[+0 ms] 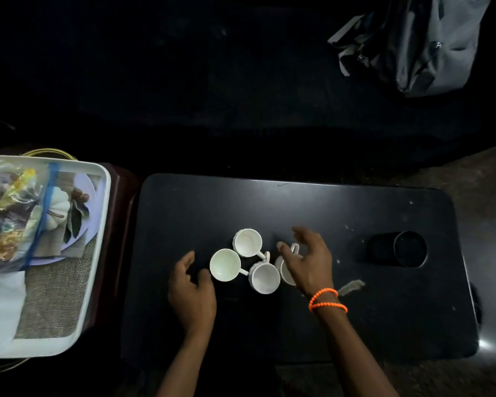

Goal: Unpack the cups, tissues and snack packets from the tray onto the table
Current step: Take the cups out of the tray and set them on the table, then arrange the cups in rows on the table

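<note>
White cups sit clustered upright near the middle of the black table (355, 325): a rear cup (247, 242), a left cup (225, 265), a front cup (265, 277), and a fourth cup (286, 270) partly hidden under the right hand (308, 260). The cups stand close together, handles pointing various ways. The right hand hovers over the fourth cup with fingers spread and curved, gripping nothing that can be seen; an orange bead bracelet (327, 300) circles its wrist. The left hand (192, 290) rests just beside the left cup, fingers loosely open and empty. A dark round holder (397, 249) stands toward the table's right end. Left of the table, on a separate stand, the white tray (95, 253) holds clear snack packets (9, 213) and white tissues (0, 305) on its printed liner. A grey backpack (418, 41) lies in the dark beyond.
</note>
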